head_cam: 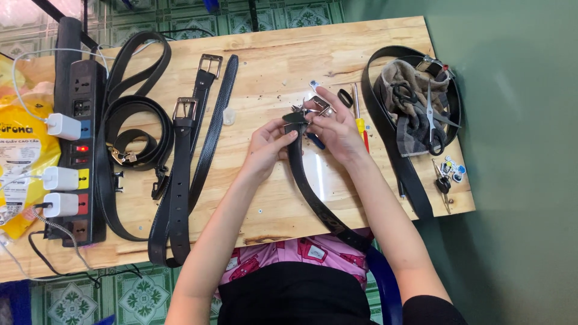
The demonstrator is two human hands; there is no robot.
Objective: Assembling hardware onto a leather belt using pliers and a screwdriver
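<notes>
our left hand (265, 144) pinches the end of a black belt (310, 192) between thumb and fingers, just above the middle of the wooden table (277, 60). our right hand (337, 129) grasps the same belt end from the other side, fingers curled over a small metal buckle (319, 105) that sits at the tip; how the buckle meets the strap we cannot tell. the belt runs from our hands down toward us and off the near table edge onto our lap.

just right of our right hand lies a screwdriver (360, 117) with a yellow and red handle, and a small black loop (345, 97) near its tip. farther right, another black belt curls around a grey cloth (409, 108) with scissors (432, 120) on it; keys (448, 174) lie near the edge. to the left, two belts with silver buckles (184, 108) lie flat side by side, then coiled belts (135, 129), then a black power strip (81, 150) with white chargers plugged in.
</notes>
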